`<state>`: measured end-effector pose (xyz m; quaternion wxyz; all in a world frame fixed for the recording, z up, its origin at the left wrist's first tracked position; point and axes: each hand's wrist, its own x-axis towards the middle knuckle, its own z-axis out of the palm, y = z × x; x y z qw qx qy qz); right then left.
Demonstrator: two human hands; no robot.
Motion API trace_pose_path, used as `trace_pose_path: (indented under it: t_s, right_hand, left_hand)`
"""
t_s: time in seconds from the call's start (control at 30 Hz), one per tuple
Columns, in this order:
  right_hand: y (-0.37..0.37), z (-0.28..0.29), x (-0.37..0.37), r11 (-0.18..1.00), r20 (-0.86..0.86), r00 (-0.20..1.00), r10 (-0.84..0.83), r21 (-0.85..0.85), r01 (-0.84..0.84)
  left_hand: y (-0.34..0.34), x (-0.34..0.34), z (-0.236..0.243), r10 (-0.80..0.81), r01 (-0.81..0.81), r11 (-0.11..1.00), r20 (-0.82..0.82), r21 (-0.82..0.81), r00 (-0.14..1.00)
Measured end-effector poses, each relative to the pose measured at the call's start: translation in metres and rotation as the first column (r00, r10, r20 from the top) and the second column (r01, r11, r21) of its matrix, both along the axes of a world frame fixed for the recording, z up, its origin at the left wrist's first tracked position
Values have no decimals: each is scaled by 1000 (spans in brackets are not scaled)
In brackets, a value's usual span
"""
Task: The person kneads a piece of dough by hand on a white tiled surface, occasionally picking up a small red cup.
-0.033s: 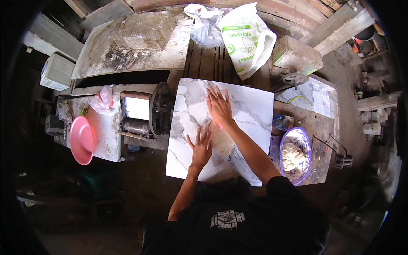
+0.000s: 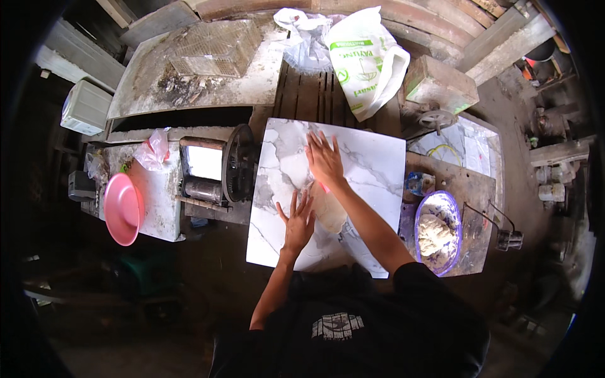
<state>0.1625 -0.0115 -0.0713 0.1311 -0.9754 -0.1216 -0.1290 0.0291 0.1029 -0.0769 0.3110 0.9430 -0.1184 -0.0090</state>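
Note:
A thin, flattened sheet of pale dough [image 2: 330,214] lies on the white marble-patterned board [image 2: 372,170] in front of me. My right hand [image 2: 325,160] rests toward the far side of the board, palm down, fingers stretched out. Nearer to me, my left hand [image 2: 298,223] is spread at the left edge of the dough. Both hands seem to press flat, though what is under the palms is hidden. A bit of something pink [image 2: 325,188] peeks out beside my right wrist; its kind is unclear.
Right of the board stands a purple-rimmed basin [image 2: 458,217] with a dough lump [image 2: 435,234]. At left are a roller machine with a dark wheel [image 2: 238,164] and a pink basin [image 2: 124,211]. A white-green sack [image 2: 362,63] and a wire crate [image 2: 217,50] sit at the back.

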Motion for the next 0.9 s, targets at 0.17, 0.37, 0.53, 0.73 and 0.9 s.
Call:
trace_pose_path:
  t_s: [0.17, 0.37, 0.53, 0.73, 0.9]
  right_hand:
    - [-10, 3, -63, 989, -10, 1000, -4, 145, 6]
    - [-24, 17, -161, 965, -6, 993, 118, 237, -113]
    - [-24, 17, -157, 962, -219, 969, 117, 269, -55]
    - [-15, 2, -72, 996, 38, 998, -54, 69, 51]
    - [-31, -4, -116, 955, -64, 985, 159, 262, -137]
  left_hand:
    - [6, 3, -14, 66, -64, 997, 65, -31, 996]
    - [8, 18, -7, -42, 43, 997, 20, -65, 999]
    - [5, 23, -8, -62, 70, 992, 75, -107, 995]
    - [9, 17, -7, -44, 50, 994, 62, -94, 997]
    - [29, 4, -20, 7, -5, 998, 43, -67, 999]
